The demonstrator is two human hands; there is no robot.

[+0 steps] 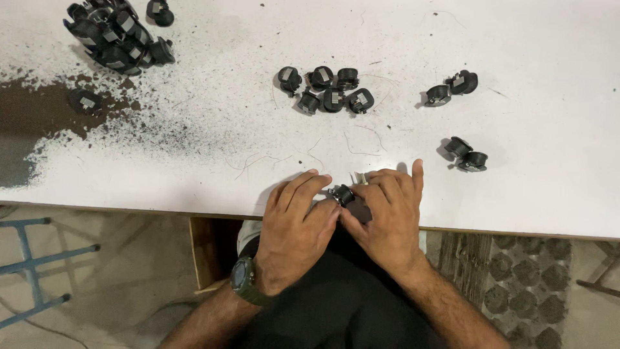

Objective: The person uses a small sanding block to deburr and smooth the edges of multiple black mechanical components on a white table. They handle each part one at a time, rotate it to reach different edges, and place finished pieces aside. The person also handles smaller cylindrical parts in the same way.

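My left hand (298,223) and my right hand (386,213) meet at the near edge of a white table (516,187). Between their fingertips sits a small black round part (343,194) with a metal piece, gripped from both sides. A small white piece (357,176) shows just behind my right fingers. A dark watch (244,279) is on my left wrist.
Several loose black parts (329,89) lie in a cluster at the table's middle. Two pairs of parts (452,89) (466,155) lie to the right. A pile of parts (116,35) sits far left, beside a worn dark patch (39,116). A blue metal frame (32,271) stands on the floor at left.
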